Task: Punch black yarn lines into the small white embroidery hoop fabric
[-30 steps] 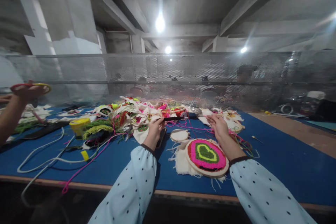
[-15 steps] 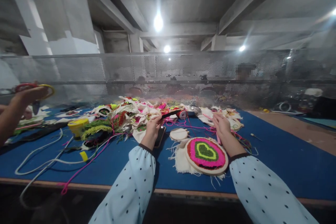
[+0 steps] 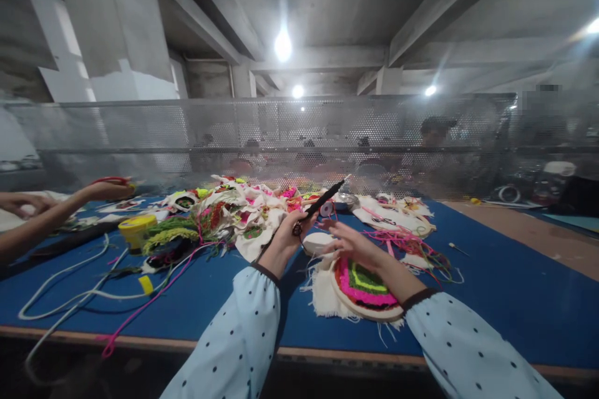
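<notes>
My left hand (image 3: 286,240) is closed around a long black tool (image 3: 322,202) with a thin pale tip pointing up and to the right. Dark loops show at its near end; I cannot make out its exact kind. My right hand (image 3: 358,248), fingers apart and holding nothing, reaches over an embroidery hoop (image 3: 360,297). The hoop's pink, green and yellow heart pattern is partly covered by that hand and forearm. Beneath the hoop lies frayed cream cloth (image 3: 326,290). A small round pale hoop (image 3: 316,243) sits between my two hands.
A heap of cloth and yarn pieces (image 3: 253,212) lies behind my left hand. Pink yarn (image 3: 397,237) tangles at right. A yellow tub (image 3: 136,234) and white cord (image 3: 88,290) are at left. Another person's hand (image 3: 105,190) holds red-handled scissors. A perforated screen (image 3: 299,131) stands behind.
My left hand has come nearer, and the black tool now tilts up more steeply. My right hand has moved left across the hoop. The other person's hand with scissors has shifted right and lower.
</notes>
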